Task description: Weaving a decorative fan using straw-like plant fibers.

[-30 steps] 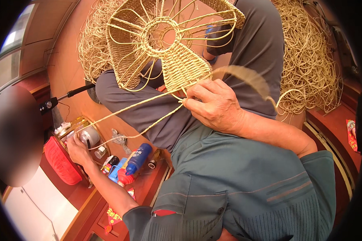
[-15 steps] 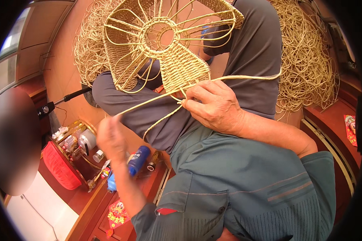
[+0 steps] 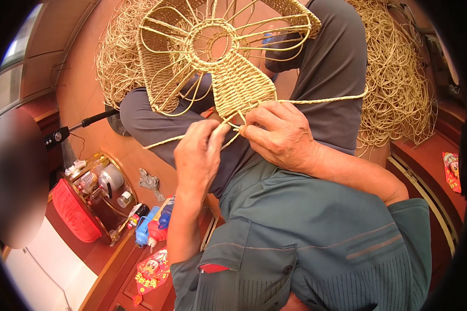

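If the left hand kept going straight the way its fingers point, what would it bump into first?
Probably the woven panel of the straw frame: the left hand points up at it, fingers already pinching a strand just below. Depth is uncertain.

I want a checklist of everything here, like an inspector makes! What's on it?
Surface: the person's lap, grey trousers, over a reddish floor.
Job's things: half-woven straw frame; loose straw strands.
Clutter: straw cord piles; red basket; blue bottles; small jars.
Hands: left hand and right hand both pinch strands at the weave's edge.
Cables: black handled tool with a thin wire.
Surroundings: wooden furniture edges; red paper decorations.
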### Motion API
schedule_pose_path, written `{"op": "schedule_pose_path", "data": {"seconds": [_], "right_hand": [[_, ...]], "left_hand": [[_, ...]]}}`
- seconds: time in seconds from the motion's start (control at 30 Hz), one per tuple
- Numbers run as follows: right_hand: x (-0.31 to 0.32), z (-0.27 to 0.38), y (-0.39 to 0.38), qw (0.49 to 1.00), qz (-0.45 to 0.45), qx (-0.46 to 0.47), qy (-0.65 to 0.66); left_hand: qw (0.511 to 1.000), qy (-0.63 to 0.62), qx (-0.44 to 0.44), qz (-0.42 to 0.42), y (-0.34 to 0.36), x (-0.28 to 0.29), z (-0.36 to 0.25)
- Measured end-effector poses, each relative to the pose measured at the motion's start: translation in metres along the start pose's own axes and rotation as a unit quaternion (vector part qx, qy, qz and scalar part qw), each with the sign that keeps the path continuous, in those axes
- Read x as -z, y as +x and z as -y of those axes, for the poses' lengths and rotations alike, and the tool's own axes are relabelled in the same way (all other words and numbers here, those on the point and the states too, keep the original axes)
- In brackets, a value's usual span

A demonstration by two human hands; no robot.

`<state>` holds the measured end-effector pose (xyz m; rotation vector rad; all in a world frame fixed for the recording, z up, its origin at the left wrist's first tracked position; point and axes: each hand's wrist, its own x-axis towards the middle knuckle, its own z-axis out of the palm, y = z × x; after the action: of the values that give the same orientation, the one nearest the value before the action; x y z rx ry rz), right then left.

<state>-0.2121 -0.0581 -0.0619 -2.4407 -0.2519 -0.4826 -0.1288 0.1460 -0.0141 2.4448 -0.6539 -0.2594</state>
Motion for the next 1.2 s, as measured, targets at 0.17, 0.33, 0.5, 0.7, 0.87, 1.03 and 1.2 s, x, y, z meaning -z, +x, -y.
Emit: {"op": "schedule_pose_path", "data": {"seconds": [0.17,0.33,0.5,0.7,0.87,1.03,1.2], "right_hand": [[-0.004,-0.006,-0.002,0.999,-0.034,0.013,0.008],[0.004,-0.006,0.000,1.000,-0.019,0.013,0.008],[-0.004,-0.007,0.000,0.999,-0.045,0.028,0.011],[-0.001,-0.003,0.003,1.000,-0.011,0.018,0.013],[0.000,-0.007,0.003,1.000,-0.006,0.021,0.017],[0.007,-0.005,0.006,0.999,-0.016,-0.007,0.040],[0.002,-0.004,0.010,1.000,-0.001,-0.013,0.021]], "left_hand": [[0.994,0.078,0.060,-0.053,-0.019,0.031,0.043],[0.909,0.338,0.119,-0.212,-0.093,0.186,0.202],[0.873,0.396,0.161,-0.235,-0.080,0.198,0.189],[0.998,-0.025,0.046,-0.023,-0.007,-0.002,-0.006],[0.998,0.015,0.038,-0.047,-0.020,0.007,0.023],[0.933,0.265,0.153,-0.191,-0.085,0.122,0.138],[0.841,0.465,0.245,-0.130,-0.121,0.183,0.153]]}}
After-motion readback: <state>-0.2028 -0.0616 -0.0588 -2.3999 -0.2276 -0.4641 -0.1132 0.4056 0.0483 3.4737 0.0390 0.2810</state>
